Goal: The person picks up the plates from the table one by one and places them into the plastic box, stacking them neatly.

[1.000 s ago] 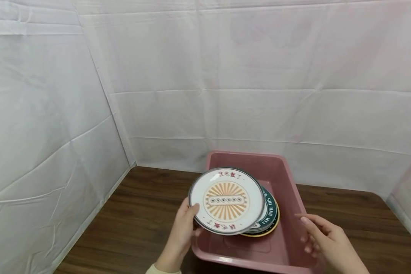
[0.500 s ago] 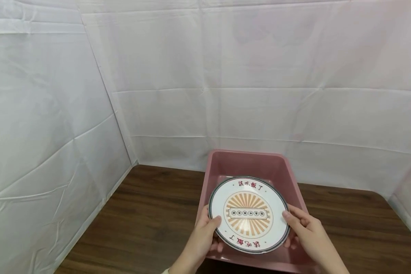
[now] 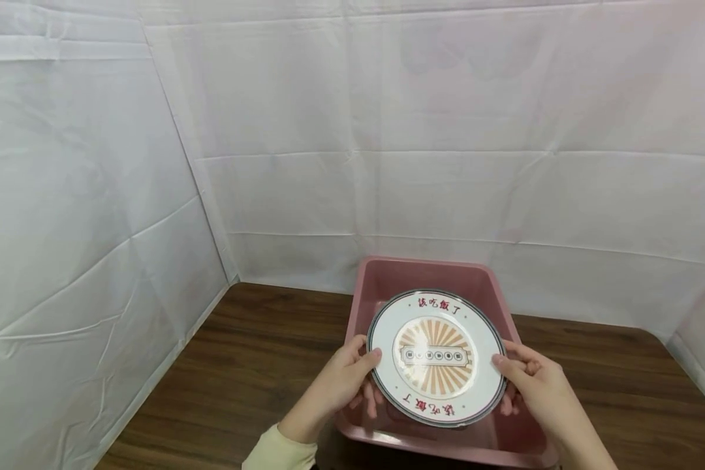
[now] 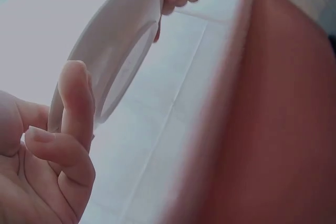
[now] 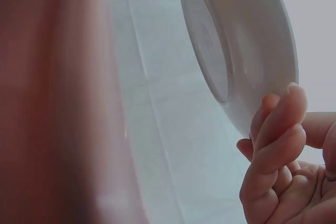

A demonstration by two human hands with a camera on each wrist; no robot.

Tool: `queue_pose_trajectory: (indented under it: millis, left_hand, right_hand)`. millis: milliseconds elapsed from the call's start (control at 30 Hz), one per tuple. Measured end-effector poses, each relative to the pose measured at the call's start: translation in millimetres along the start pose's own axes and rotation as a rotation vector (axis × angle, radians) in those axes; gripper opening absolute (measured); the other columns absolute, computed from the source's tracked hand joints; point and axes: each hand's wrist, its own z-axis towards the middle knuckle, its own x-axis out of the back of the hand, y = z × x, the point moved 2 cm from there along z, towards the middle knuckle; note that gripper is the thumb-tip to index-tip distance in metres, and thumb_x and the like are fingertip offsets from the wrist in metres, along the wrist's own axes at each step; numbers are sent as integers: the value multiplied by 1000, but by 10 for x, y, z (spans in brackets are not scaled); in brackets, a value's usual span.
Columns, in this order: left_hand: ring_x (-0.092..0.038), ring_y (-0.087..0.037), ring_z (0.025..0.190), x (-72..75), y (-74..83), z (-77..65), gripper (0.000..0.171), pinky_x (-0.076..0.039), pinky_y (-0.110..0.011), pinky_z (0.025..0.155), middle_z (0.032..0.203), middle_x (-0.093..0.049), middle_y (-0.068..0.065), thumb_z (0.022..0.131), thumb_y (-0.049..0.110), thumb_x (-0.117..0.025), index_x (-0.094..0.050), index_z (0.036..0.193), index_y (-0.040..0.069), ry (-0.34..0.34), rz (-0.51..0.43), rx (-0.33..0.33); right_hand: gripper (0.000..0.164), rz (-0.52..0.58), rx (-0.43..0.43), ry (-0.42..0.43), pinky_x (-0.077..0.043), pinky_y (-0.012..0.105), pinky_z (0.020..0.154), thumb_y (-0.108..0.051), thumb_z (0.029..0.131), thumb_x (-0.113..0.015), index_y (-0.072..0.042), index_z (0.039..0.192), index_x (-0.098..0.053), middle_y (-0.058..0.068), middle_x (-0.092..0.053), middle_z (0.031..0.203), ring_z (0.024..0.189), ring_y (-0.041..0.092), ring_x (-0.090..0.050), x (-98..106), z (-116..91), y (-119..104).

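Both hands hold a round white plate (image 3: 437,408) with red characters, an orange sunburst and a dark rim. The left hand (image 3: 346,375) pinches its left edge, thumb on top and fingers beneath. At the opposite edge, the right hand (image 3: 531,385) pinches it the same way. The plate is held above a pink plastic basin (image 3: 429,271), covering much of its inside. From below, the left wrist view shows the plate's plain white underside (image 4: 123,35) and foot ring. The right wrist view shows the underside (image 5: 252,40) too, raised above the basin's wall (image 5: 58,103).
The basin stands on a dark wooden table (image 3: 258,352). White cloth (image 3: 446,130) hangs behind the table, with another cloth wall (image 3: 94,196) along the left. What lies in the basin under the plate is hidden.
The left hand has brought the plate rightward over the basin, and the right hand has taken its right edge. Since then the plate has risen slightly. The stacked plates seen earlier are now covered.
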Motion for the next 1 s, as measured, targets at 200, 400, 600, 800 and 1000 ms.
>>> queue_pose_trajectory:
  millis: [200, 400, 600, 800, 1000]
  left_hand:
    - [-52, -11, 35, 100, 185, 195, 22, -30, -22, 35, 52, -56, -10, 101, 18, -40, -45, 96, -3, -1, 85, -28]
    - [-51, -13, 34, 193, 227, 449, 26, -30, -23, 35, 49, -54, -7, 101, 20, -40, -48, 96, -5, 95, 118, -25]
    - [-44, -12, 34, 235, 118, 777, 26, -33, -23, 37, 46, -46, -4, 101, 24, -40, -48, 99, 0, 279, 258, 10]
    - [-44, -16, 37, 250, -69, 1018, 23, -33, -23, 38, 51, -43, -3, 101, 25, -39, -45, 103, 3, 353, 348, 50]
    - [-48, -20, 40, 274, -234, 1132, 16, -35, -24, 37, 52, -43, -5, 100, 24, -42, -40, 99, 7, 387, 416, 111]
  right_hand:
    - [53, -44, 94, -25, -46, 28, 46, -24, 96, -51, 8, 135, -35, 6, -55, 57, 45, 16, -52, 99, 121, -188]
    - [51, -72, 142, -60, -47, 30, 48, -24, 99, -45, 9, 135, -31, 5, -58, 60, 46, 16, -53, 119, 349, -292]
    - [48, -147, 129, -14, -47, 30, 48, -22, 100, -40, 11, 134, -30, 8, -55, 57, 44, 19, -55, 50, 692, -271]
    - [42, -229, 128, 45, -46, 30, 45, -18, 100, -38, 15, 126, -35, 11, -54, 66, 41, 23, -55, -2, 959, -108]
    - [36, -323, 68, -27, -47, 32, 45, -14, 99, -37, 15, 121, -35, 12, -55, 66, 43, 22, -56, -29, 1117, 53]
